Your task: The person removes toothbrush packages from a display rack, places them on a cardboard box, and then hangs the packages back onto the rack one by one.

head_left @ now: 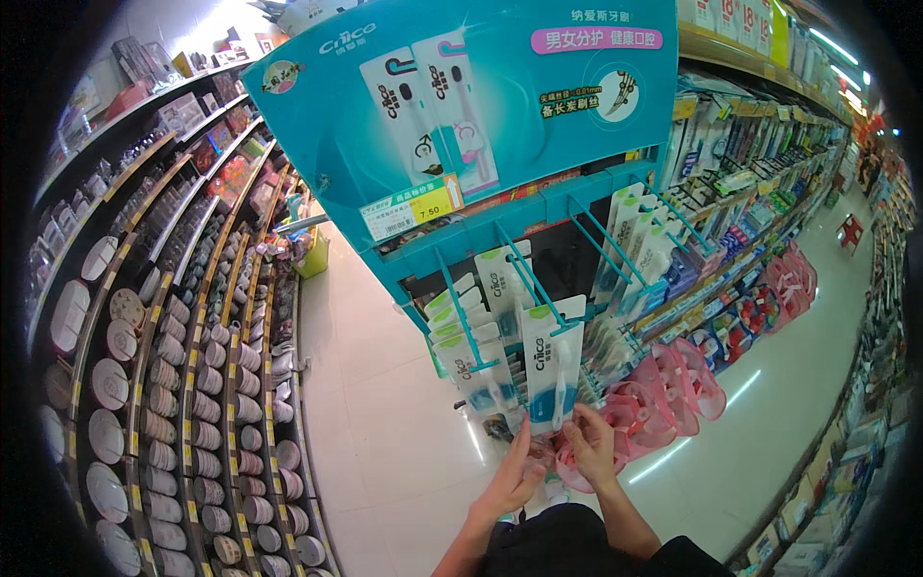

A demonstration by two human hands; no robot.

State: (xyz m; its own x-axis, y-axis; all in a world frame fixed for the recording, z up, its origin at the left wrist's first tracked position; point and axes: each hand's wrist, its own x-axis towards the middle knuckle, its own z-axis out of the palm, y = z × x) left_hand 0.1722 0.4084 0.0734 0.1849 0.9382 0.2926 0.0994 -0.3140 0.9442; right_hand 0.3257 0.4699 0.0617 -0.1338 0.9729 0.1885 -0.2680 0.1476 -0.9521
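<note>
A Cnice toothbrush in a white and blue blister pack (554, 364) hangs at the front end of a teal display hook (533, 281). The thumb and fingers of my right hand (595, 443) pinch its lower right corner. At the lower left edge, my left hand (510, 472) touches the pack with its fingertips, the thumb held apart. Similar packs (472, 360) hang on a hook to the left, and another pack (501, 281) hangs behind. More toothbrush packs (638, 245) fill hooks at the right.
Above the hooks rises a teal display header (505, 108) with a price tag (414, 205). Shelves of bowls and plates (205, 404) line the left. Pink plastic baskets or slippers (670, 393) hang low at the right. Further right, a red stool (851, 232) stands on the tiled floor (382, 433).
</note>
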